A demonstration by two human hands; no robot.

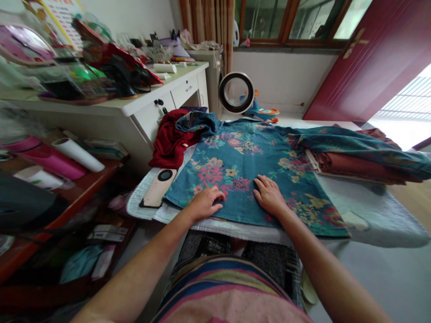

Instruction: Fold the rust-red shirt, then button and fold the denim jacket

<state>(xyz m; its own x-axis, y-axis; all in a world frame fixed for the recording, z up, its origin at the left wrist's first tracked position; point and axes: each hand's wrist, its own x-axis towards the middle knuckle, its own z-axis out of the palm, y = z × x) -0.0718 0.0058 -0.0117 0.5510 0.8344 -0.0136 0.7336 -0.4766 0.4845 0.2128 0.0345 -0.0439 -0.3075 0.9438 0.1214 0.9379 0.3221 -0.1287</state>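
Note:
A blue garment with a red and yellow flower print (256, 157) lies spread flat on a padded white board (380, 202) in front of me. My left hand (205, 202) rests on its near edge with the fingers curled and pressed into the cloth. A little to the right, my right hand (269, 195) lies flat on the fabric with the fingers stretched out. Neither hand lifts anything.
A phone with a round ring holder (159, 186) lies at the board's left end. A dark red garment (170, 139) is heaped behind it. Folded reddish cloth (357, 166) lies at right. A cluttered white desk (151, 101) and wooden shelf (77, 188) stand left.

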